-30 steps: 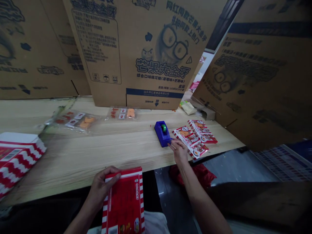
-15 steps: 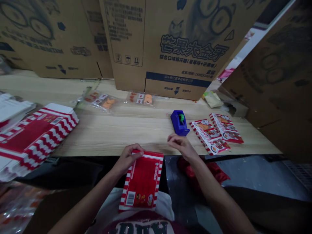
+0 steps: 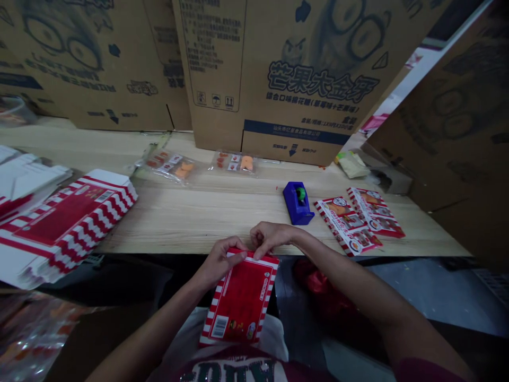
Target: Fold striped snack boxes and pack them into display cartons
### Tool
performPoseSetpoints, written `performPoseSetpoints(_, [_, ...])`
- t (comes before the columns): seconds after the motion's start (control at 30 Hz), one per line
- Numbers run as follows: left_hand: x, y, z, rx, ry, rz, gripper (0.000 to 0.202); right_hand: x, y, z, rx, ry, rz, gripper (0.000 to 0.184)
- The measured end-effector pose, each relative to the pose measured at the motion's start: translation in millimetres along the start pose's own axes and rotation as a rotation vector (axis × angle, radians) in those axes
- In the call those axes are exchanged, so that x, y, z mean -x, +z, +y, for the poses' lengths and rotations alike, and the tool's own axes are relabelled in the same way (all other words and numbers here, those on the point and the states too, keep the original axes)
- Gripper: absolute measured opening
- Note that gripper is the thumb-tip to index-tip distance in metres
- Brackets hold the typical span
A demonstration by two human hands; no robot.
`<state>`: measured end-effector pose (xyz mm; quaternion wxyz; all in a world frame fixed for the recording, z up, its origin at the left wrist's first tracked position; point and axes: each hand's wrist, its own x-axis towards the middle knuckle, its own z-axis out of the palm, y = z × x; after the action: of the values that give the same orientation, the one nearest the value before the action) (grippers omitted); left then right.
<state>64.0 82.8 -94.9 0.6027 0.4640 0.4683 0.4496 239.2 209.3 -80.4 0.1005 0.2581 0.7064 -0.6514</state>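
A flat red box (image 3: 245, 297) with red-and-white striped edges and a barcode is over my lap, tilted below the table edge. My left hand (image 3: 225, 261) grips its top left corner, thumb on the printed face. At the same top edge is my right hand (image 3: 267, 239), fingers curled and thumb pressed on the box's rim. Whether a bit of tape lies under that thumb cannot be made out. Beyond the right hand stands a blue tape dispenser (image 3: 297, 203) with a green core.
To the left lies a stack of flat striped cartons (image 3: 71, 223). Two filled striped packs (image 3: 349, 225) rest at right. Clear sachets with orange pieces (image 3: 170, 165) lie near large cardboard boxes (image 3: 278, 122) along the back. More plastic packets (image 3: 35, 334) are at lower left.
My right hand has moved left and down from beside the tape dispenser to the top edge of the red box. My left hand keeps its grip; the view has shifted slightly.
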Motion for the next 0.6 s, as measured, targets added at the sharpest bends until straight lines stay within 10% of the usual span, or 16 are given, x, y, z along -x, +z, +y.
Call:
performPoseSetpoints(0.23, [5,-4.5,12,-0.115,0.164,-0.150,0.017,-10,18,31,-0.573,0.037,-0.330,0.069])
performPoseSetpoints(0.5, [6,-0.8,9,-0.133,0.138,-0.050,0.024,18,17,-35,0.348,-0.093,0.088,0.023])
performPoseSetpoints(0.6, [7,-33.3,23,-0.261,0.167,-0.153,0.046,44,21,-35,0.330,-0.103,0.158,0.019])
